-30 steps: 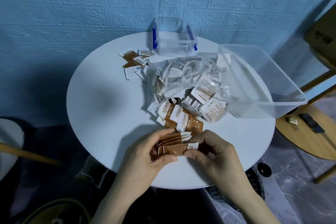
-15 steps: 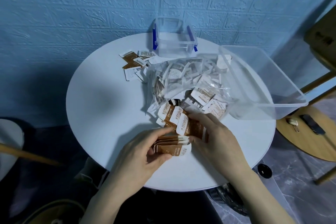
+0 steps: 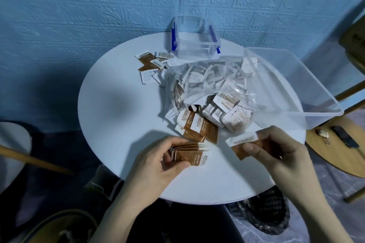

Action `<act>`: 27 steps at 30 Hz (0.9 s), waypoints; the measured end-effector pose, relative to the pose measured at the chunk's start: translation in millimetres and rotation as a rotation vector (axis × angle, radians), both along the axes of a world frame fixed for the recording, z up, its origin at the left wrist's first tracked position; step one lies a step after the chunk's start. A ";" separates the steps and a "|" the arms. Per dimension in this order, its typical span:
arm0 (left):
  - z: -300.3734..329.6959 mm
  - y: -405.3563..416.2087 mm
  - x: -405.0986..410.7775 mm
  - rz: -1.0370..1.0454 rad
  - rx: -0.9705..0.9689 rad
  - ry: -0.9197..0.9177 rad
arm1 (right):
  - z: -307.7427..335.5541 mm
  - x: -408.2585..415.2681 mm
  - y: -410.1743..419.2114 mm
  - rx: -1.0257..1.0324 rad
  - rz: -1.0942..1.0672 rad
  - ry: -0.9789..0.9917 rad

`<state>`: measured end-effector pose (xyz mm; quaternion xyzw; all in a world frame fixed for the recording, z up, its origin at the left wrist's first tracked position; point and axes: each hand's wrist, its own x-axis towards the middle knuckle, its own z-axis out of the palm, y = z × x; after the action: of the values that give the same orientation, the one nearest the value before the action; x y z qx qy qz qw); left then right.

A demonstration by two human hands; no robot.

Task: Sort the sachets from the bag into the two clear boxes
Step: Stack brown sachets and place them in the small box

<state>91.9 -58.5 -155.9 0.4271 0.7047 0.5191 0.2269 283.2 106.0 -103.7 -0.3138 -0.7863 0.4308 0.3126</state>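
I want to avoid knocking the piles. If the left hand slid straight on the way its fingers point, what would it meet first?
Probably the right hand and the sachet it pinches; depth is unclear.

Clear bag [image 3: 209,92] slumped at frame centre, stuffed with white and brown sachets, with a few brown ones [image 3: 199,127] spilling flat from its near mouth. Small box [image 3: 194,40] with blue clips stands upright and open at top centre, a loose scatter [image 3: 153,64] of sachets just left of it; the big box [image 3: 296,92] sits at right, tilted and overhanging the edge. Lower centre, a fanned brown stack [image 3: 190,154] sits in a grip, and to its right a single sachet [image 3: 242,144] is pinched, slanted, white end up-left.
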 end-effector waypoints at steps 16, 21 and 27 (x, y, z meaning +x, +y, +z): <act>8.3 0.8 0.0 -0.052 -0.027 -0.070 | -20.0 -26.1 -39.1 -0.162 0.168 -0.072; 9.6 1.3 -1.6 -0.045 -0.021 -0.057 | -17.8 -30.6 -41.3 -0.202 0.196 -0.051; 18.3 0.6 -6.9 -0.122 -0.059 -0.054 | -14.4 -35.6 -37.6 -0.173 0.270 -0.132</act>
<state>84.9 -57.9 -137.6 0.4484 0.6859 0.4946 0.2896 247.6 68.4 -118.1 -0.2585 -0.8002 0.5133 0.1713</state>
